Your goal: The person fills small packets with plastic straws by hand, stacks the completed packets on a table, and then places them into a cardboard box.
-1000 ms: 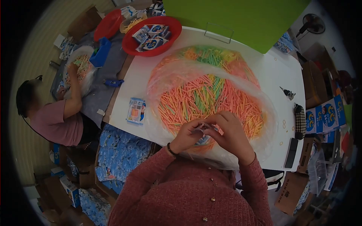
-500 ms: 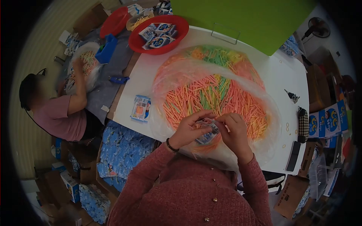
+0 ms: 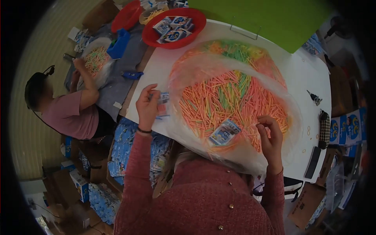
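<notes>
Left hand [image 3: 148, 105]: half curled by a packet [image 3: 163, 106]; I cannot tell its grip.
Right hand [image 3: 270, 137]: spread loosely over coloured sticks [image 3: 203, 102].
Clear bag [image 3: 223, 62]: sticks, second packet [image 3: 225, 132] on top.

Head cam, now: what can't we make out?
In the head view:
Outer packet, beside the bag: partly hidden by the left hand; contact unclear.
Inner packet, over the sticks: fine print too small.
Green panel: cut off by the top edge.
Fan: blurred, dark near the edge.
</notes>
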`<action>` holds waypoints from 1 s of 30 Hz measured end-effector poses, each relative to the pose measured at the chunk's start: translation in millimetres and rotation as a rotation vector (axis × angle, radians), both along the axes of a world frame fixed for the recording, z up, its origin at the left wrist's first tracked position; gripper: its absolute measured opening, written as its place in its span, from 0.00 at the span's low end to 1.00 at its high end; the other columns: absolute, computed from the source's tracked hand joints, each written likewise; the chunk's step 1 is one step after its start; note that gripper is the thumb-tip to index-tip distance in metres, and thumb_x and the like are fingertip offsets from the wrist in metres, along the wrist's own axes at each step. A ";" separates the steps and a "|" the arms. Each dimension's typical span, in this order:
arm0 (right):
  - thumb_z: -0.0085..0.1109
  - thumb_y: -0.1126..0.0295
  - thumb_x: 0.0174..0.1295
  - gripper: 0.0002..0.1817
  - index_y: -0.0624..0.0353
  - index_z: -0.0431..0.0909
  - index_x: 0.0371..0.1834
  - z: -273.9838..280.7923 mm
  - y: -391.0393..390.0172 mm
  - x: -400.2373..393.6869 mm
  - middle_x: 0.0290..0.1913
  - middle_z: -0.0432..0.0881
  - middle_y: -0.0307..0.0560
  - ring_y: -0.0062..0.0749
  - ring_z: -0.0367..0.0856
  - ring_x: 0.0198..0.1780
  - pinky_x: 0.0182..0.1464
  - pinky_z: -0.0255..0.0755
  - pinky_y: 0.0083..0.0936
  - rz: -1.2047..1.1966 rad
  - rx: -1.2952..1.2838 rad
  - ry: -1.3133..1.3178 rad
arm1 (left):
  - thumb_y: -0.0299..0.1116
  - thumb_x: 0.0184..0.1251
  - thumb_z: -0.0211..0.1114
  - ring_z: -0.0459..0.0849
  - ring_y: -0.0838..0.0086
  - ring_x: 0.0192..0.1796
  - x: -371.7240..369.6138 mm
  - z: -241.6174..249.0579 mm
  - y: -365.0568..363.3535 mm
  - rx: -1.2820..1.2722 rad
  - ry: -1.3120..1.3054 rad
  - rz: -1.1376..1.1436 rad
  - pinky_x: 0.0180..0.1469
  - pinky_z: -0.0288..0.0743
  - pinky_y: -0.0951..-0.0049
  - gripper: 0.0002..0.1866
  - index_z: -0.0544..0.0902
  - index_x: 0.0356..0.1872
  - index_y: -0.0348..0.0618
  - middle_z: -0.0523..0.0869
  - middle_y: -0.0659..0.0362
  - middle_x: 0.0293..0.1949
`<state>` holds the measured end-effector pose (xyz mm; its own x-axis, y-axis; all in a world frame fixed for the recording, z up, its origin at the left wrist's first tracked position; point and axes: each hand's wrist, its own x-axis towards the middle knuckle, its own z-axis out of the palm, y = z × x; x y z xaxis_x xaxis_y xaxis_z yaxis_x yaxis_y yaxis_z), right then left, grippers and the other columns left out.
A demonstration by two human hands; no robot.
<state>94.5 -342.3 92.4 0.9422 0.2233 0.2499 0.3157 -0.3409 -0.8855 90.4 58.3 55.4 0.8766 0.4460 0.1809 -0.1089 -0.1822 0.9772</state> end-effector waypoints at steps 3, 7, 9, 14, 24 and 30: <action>0.57 0.77 0.66 0.05 0.65 0.77 0.43 -8.4 -12.8 -3.4 0.41 0.81 0.43 0.24 0.78 0.41 0.45 0.72 0.21 -0.117 0.065 0.108 | 0.34 0.55 0.73 0.76 0.62 0.50 10.5 -3.7 -2.7 0.948 -0.099 0.138 0.57 0.65 0.61 0.19 0.81 0.48 0.42 0.82 0.58 0.45; 0.56 0.76 0.67 0.04 0.64 0.78 0.42 -12.9 -15.7 -7.8 0.35 0.81 0.39 0.21 0.77 0.36 0.40 0.72 0.18 -0.212 0.110 0.123 | 0.43 0.49 0.75 0.73 0.63 0.43 -8.4 -1.4 -98.0 0.835 -0.098 -0.263 0.48 0.60 0.61 0.15 0.82 0.32 0.49 0.75 0.60 0.33; 0.57 0.77 0.67 0.04 0.65 0.78 0.42 -13.4 -16.9 -5.5 0.34 0.81 0.39 0.21 0.77 0.35 0.39 0.72 0.18 -0.221 0.112 0.123 | 0.45 0.49 0.74 0.72 0.64 0.42 -16.9 -2.5 -143.5 0.868 -0.036 -0.396 0.47 0.59 0.63 0.13 0.82 0.30 0.51 0.74 0.61 0.31; 0.56 0.78 0.67 0.04 0.66 0.78 0.41 -4.4 -27.1 -7.5 0.34 0.82 0.41 0.20 0.79 0.37 0.40 0.73 0.19 -0.217 -0.095 0.006 | 0.37 0.51 0.68 0.73 0.67 0.44 -20.2 -30.6 -157.3 0.862 -0.017 -0.458 0.50 0.58 0.63 0.09 0.83 0.34 0.49 0.79 0.63 0.38; 0.62 0.62 0.63 0.14 0.64 0.80 0.39 -29.7 -9.8 59.0 0.37 0.83 0.56 0.49 0.82 0.39 0.39 0.75 0.39 -0.310 -0.408 0.005 | 0.20 0.54 0.61 0.82 0.66 0.51 -17.2 5.9 -140.8 0.524 -0.122 -0.423 0.53 0.73 0.67 0.20 0.83 0.50 0.36 0.85 0.55 0.47; 0.64 0.54 0.57 0.22 0.67 0.82 0.38 -51.9 17.4 141.0 0.41 0.83 0.62 0.52 0.83 0.43 0.45 0.76 0.44 -0.330 -0.807 0.101 | 0.25 0.68 0.61 0.85 0.76 0.46 -19.4 11.3 -146.7 -0.451 0.343 -0.597 0.50 0.78 0.75 0.12 0.83 0.50 0.34 0.86 0.57 0.47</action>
<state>235.5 -325.0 40.6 0.9989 0.0086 0.0454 0.0241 -0.9354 -0.3529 71.1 -88.4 66.6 0.9631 -0.1475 -0.2252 0.2549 0.2302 0.9392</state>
